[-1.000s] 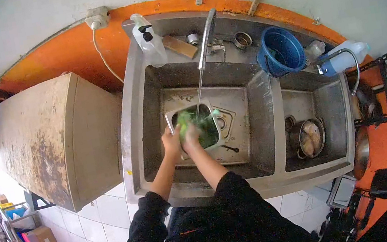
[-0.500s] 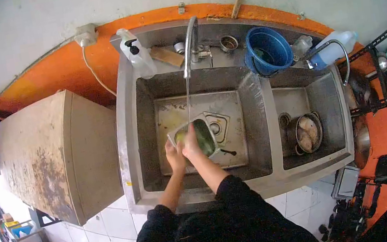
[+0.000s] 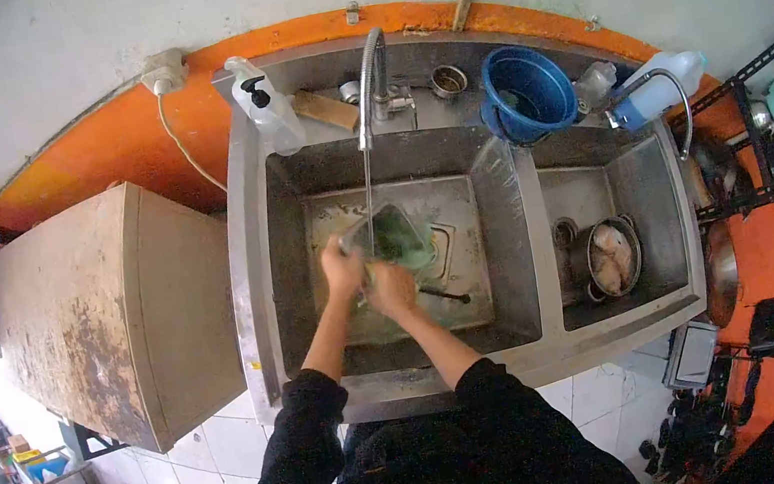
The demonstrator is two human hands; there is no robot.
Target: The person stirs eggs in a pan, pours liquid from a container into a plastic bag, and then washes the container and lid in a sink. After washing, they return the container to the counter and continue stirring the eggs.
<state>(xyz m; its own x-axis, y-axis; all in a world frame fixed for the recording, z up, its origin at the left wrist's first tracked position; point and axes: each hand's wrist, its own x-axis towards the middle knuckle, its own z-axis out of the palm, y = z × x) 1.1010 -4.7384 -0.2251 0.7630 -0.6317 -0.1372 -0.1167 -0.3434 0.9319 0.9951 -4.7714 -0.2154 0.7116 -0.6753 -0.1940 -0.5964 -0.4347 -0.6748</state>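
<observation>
Rinsing step: left hand (image 3: 342, 267) and right hand (image 3: 392, 289) gripped steel container (image 3: 393, 236) of greens under faucet stream (image 3: 368, 184), faucet (image 3: 367, 73) at twelve o'clock; draining judged next.

Both hands hide the near edge of the steel container (image 3: 394, 238) in the sink (image 3: 293, 287). Contents of the pot (image 3: 609, 257), right of the sink, are too blurred to identify.

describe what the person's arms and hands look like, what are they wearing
Both arms are in black long sleeves, pushed up so the forearms are bare. The left sleeve and right sleeve look plain, with no markings visible. The left hand and right hand are bare: no gloves, and no watch or rings that can be made out at this size.
</observation>
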